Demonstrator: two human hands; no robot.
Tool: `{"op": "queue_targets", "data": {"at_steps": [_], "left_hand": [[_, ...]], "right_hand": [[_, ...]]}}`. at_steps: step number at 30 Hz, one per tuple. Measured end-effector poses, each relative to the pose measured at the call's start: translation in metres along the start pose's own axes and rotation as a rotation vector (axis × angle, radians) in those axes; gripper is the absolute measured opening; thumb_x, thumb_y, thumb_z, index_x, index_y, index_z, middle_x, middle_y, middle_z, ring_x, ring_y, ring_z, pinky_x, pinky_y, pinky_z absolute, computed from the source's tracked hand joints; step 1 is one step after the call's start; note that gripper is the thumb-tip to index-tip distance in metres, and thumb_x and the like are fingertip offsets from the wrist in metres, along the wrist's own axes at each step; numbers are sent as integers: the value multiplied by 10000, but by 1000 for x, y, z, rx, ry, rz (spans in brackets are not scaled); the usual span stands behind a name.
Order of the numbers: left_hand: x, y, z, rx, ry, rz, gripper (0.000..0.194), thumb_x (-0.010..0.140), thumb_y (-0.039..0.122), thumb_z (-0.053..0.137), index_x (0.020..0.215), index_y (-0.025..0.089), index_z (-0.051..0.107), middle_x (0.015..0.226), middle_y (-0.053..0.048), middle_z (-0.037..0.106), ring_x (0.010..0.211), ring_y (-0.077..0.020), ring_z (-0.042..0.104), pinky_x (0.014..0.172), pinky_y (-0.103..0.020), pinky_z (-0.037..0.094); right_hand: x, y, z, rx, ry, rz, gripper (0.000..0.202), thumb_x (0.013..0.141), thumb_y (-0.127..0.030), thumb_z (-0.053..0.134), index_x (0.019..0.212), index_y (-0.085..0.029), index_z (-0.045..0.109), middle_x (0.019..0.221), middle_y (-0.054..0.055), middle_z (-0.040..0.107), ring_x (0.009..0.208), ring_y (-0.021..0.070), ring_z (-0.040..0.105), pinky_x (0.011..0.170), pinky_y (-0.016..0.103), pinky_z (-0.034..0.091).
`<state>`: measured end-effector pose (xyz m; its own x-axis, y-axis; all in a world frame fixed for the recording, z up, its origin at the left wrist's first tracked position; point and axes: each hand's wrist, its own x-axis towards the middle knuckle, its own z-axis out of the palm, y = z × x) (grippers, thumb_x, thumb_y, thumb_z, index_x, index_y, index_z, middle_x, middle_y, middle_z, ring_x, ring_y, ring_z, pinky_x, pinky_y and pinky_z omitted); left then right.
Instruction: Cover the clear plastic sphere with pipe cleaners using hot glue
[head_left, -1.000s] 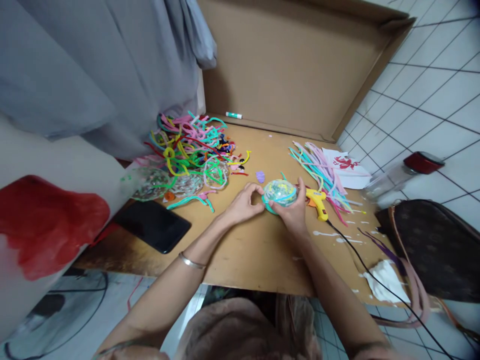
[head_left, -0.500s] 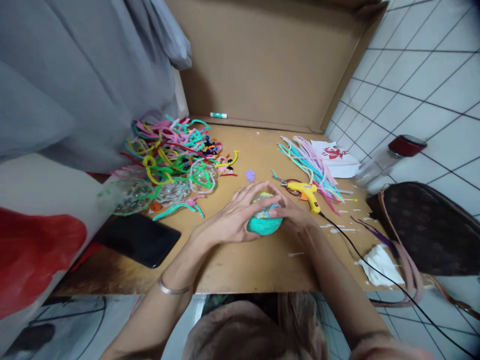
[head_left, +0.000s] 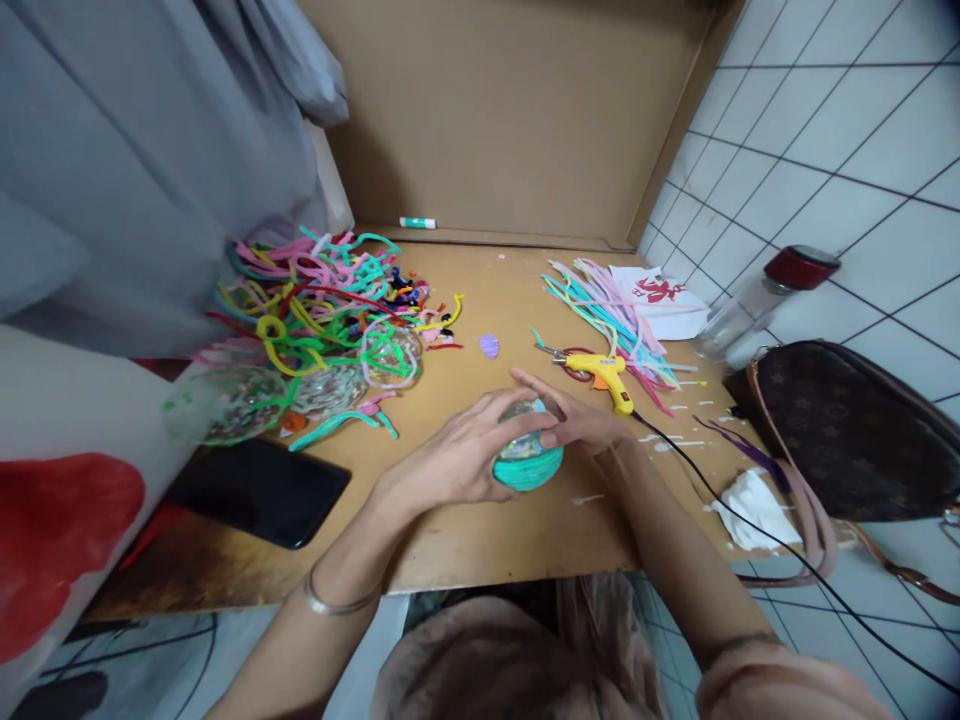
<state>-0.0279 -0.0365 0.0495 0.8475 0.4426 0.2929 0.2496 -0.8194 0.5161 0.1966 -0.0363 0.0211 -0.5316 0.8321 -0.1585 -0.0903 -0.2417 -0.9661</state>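
Note:
A clear ball with its lower part wrapped in teal fuzzy strands is held over the table near its front edge. My left hand curls around its left side, thumb across the front. On the right, my right hand presses its thumb to the ball, while one finger stretches out past the top. Something pale blue and yellow shows through the clear upper part. Just beyond the hands lies a small purple piece. A yellow glue gun rests to the right, its nozzle pointing left.
Tangled pipe cleaners and clear balls fill the left, behind a black phone. Straight pipe cleaners, a bottle, a brown bag and a crumpled tissue lie right. A black cord trails rightward. Cardboard stands behind.
The camera view has shifted a little. My right hand's fingers have moved, with one now stretched away from the ball. The ball's top shows less yellow, and both hands remain on it.

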Motion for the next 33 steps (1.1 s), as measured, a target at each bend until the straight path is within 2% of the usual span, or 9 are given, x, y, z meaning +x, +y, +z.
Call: {"op": "queue_targets", "data": {"at_steps": [4, 7, 10, 13, 15, 17, 21, 26, 33], "left_hand": [[3, -2, 3, 53, 77, -46, 748, 698, 264, 788, 1376, 294, 475, 1469, -120, 423, 1369, -311, 413, 1103, -460, 406], [4, -7, 2, 112, 163, -123, 729, 696, 265, 771, 1366, 298, 484, 1455, -119, 426, 1344, -325, 431, 1095, -479, 403], [3, -14, 1, 188, 251, -215, 727, 693, 293, 768, 1364, 286, 487, 1433, -126, 429, 1323, -333, 445, 1078, -478, 412], [2, -22, 2, 246, 292, -260, 739, 685, 321, 770, 1366, 262, 490, 1429, -132, 425, 1329, -339, 434, 1076, -468, 411], [2, -25, 4, 267, 306, -274, 722, 690, 334, 760, 1359, 254, 499, 1424, -133, 427, 1323, -340, 435, 1066, -465, 418], [2, -25, 5, 279, 308, -285, 696, 700, 337, 743, 1351, 254, 508, 1421, -131, 428, 1306, -337, 447, 1053, -464, 427], [5, -19, 3, 304, 255, -337, 696, 680, 295, 738, 1342, 256, 525, 1421, -133, 428, 1265, -350, 467, 1027, -486, 442], [7, -13, 1, 307, 225, -354, 718, 658, 266, 741, 1343, 260, 525, 1414, -132, 430, 1268, -358, 453, 1038, -499, 429], [8, -15, 6, 293, 245, -402, 806, 653, 351, 769, 1403, 296, 476, 1389, -115, 444, 1185, -344, 487, 986, -490, 454]], "right_hand": [[1, -3, 3, -25, 82, -68, 1094, 539, -360, 900, 1485, -291, 356, 1442, 82, 508, 1342, 255, 490, 1059, 426, 466], [3, -2, 7, -100, 268, -178, 949, 597, -429, 872, 1428, -263, 444, 1424, 119, 522, 1321, 271, 511, 1054, 472, 464], [5, 1, 12, -310, 531, -337, 647, 698, -433, 810, 1271, -234, 586, 1301, 120, 606, 1190, 265, 594, 1020, 475, 477], [5, 2, 23, -660, 722, -586, 284, 821, -339, 706, 1071, -215, 661, 1024, 71, 677, 943, 208, 647, 890, 397, 526], [3, 3, 31, -871, 741, -727, 143, 878, -269, 630, 1008, -217, 659, 891, 43, 664, 843, 186, 632, 793, 347, 531], [2, 4, 39, -1034, 704, -800, 143, 896, -223, 601, 1034, -209, 640, 873, 48, 659, 827, 186, 628, 749, 327, 524], [2, 7, 47, -1214, 696, -837, 129, 933, -184, 532, 1020, -202, 626, 881, 73, 666, 812, 191, 636, 715, 319, 520], [5, 9, 50, -1247, 735, -764, 157, 958, -177, 467, 939, -209, 619, 841, 69, 646, 776, 183, 633, 690, 310, 515], [8, 12, 52, -1228, 751, -761, 174, 959, -177, 445, 878, -212, 595, 781, 47, 603, 727, 179, 598, 658, 300, 488]]}}
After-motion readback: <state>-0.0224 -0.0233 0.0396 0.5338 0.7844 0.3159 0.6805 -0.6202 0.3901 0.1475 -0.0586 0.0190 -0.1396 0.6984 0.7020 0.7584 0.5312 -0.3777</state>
